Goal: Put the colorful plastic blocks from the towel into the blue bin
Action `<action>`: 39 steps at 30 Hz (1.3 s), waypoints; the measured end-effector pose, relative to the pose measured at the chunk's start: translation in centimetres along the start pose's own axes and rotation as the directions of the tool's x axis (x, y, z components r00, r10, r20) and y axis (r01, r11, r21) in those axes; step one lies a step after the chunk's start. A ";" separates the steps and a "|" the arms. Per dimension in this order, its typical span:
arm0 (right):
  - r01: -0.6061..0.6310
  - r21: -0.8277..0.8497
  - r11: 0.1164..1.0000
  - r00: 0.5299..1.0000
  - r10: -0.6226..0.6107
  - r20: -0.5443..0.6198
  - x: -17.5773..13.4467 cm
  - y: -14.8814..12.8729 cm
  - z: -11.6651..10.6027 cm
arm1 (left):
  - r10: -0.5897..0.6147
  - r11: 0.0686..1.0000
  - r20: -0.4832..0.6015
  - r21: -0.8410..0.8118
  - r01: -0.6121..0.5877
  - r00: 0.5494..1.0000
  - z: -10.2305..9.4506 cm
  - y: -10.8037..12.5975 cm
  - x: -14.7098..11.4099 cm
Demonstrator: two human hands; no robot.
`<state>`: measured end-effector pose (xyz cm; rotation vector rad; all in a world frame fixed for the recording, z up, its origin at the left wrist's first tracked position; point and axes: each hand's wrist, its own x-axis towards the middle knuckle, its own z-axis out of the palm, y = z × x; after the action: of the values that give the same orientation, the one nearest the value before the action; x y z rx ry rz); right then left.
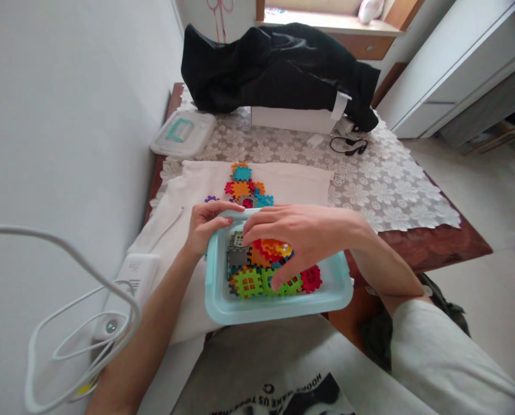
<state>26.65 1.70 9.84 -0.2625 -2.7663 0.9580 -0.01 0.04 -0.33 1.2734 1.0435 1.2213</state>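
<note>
i've got l hand (pixel 209 223) closed on tub (pixel 279 312) rim, lower ctr of frame; r hand (pixel 294 230) spread wide over blocks (pixel 247 283) inside, holding none afaict

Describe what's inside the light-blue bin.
In the bin lie toothed green tiles along the near side, a red tile at their right end, a grey tile at left, and orange and yellow pieces. The right hand covers part of the middle; what lies beneath is hidden.

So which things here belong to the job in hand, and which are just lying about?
Job in hand:
pale-blue tub
coloured pieces inside
similar pieces beyond
left hand on its rim
right hand over it

Just lying about, apparently:
black cloth
black headset
white cable
</note>
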 end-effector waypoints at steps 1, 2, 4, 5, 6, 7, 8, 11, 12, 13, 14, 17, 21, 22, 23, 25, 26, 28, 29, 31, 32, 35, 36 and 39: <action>0.024 0.052 0.998 1.000 -0.025 0.010 0.0 0.4 0.2 | 0.004 1.000 0.002 -0.003 -0.004 1.000 0.0 -0.1 0.0; 0.059 0.125 0.990 0.998 -0.060 0.003 -0.2 0.9 0.1 | 0.009 1.000 0.004 -0.006 -0.009 1.000 0.0 -0.2 0.0; 0.133 0.278 0.951 0.991 -0.125 -0.049 -0.5 2.5 -0.9 | 0.014 1.000 0.008 -0.019 -0.014 1.000 0.0 -0.3 0.0; 0.156 0.334 0.929 0.987 -0.134 -0.089 -0.6 3.7 -1.5 | 0.014 1.000 0.011 -0.025 -0.014 1.000 0.0 -0.4 0.0; 0.152 0.369 0.917 0.985 -0.107 -0.138 -0.6 5.1 -2.0 | 0.014 1.000 0.011 -0.028 -0.013 1.000 0.0 -0.5 0.0; 0.128 0.383 0.915 0.981 -0.058 -0.187 -0.3 6.8 -2.4 | 0.011 1.000 0.011 -0.028 -0.010 1.000 0.0 -0.5 -0.1; 0.089 0.381 0.920 0.972 0.003 -0.235 0.3 8.7 -2.5 | 0.008 1.000 0.008 -0.026 -0.008 1.000 -0.1 -0.5 -0.1; -0.147 0.216 0.965 0.913 0.217 -0.347 3.0 14.6 -1.5 | 0.005 1.000 -0.002 -0.008 -0.005 1.000 -0.1 -0.4 -0.1; -0.231 0.117 0.966 0.895 0.258 -0.364 4.2 16.3 -0.9 | 0.008 1.000 -0.005 -0.002 -0.008 1.000 -0.1 -0.4 -0.2; -0.296 0.008 0.955 0.889 0.278 -0.364 5.2 17.9 -0.3 | 0.012 1.000 -0.008 0.006 -0.012 1.000 -0.1 -0.3 -0.2; -0.331 -0.104 0.938 0.906 0.285 -0.314 6.2 19.2 0.2 | 0.017 1.000 -0.010 0.012 -0.017 1.000 0.0 -0.3 -0.2; -0.310 -0.374 0.874 0.950 0.298 -0.092 8.2 21.7 0.8 | 0.018 1.000 -0.012 0.015 -0.018 1.000 0.0 -0.1 -0.2; -0.220 -0.542 0.811 0.967 0.253 -0.015 8.4 22.4 0.4 | 0.009 1.000 -0.007 0.012 -0.009 1.000 0.1 0.0 -0.1; -0.222 -0.560 0.798 0.967 0.252 -0.024 8.2 22.3 0.3 | 0.010 1.000 -0.005 0.011 -0.010 1.000 0.1 -0.1 -0.1; -0.231 -0.570 0.789 0.966 0.258 -0.034 7.9 22.2 0.3 | 0.014 1.000 -0.002 0.007 -0.014 1.000 0.1 -0.1 -0.1; -0.241 -0.566 0.788 0.963 0.265 -0.041 7.2 21.9 0.6 | 0.018 1.000 0.003 0.003 -0.018 1.000 0.0 -0.3 -0.2; -0.237 -0.551 0.800 0.965 0.257 -0.041 6.9 21.7 0.7 | 0.018 1.000 0.005 0.002 -0.018 1.000 0.0 -0.4 -0.2; -0.214 -0.493 0.843 0.974 0.225 -0.038 6.5 21.4 1.1 | 0.017 1.000 0.008 0.004 -0.017 1.000 0.0 -0.4 -0.2; -0.211 -0.452 0.867 0.975 0.219 -0.035 6.3 21.2 1.2 | 0.017 1.000 0.006 0.003 -0.017 1.000 0.0 -0.4 -0.2; -0.233 -0.362 0.902 0.970 0.242 -0.021 6.1 20.8 1.2 | 0.017 1.000 0.000 -0.002 -0.017 1.000 0.0 -0.4 -0.3; -0.253 -0.317 0.914 0.965 0.264 -0.011 6.1 20.5 1.2 | 0.018 1.000 -0.003 -0.005 -0.018 1.000 0.1 -0.3 -0.3; -0.290 -0.202 0.935 0.956 0.293 -0.015 6.1 19.5 1.1 | 0.021 1.000 0.000 -0.013 -0.021 1.000 0.1 -0.2 -0.2; -0.284 -0.192 0.939 0.958 0.284 -0.029 6.1 19.1 1.2 | 0.021 1.000 0.002 -0.013 -0.021 1.000 0.1 -0.2 -0.2; -0.247 -0.269 0.931 0.969 0.240 -0.060 6.1 18.0 1.9 | 0.020 1.000 -0.001 0.002 -0.020 1.000 0.1 -0.1 -0.2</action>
<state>22.13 15.97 -2.07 -0.6704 -2.8853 0.6072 0.11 -0.15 -0.44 1.2877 1.0355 1.2358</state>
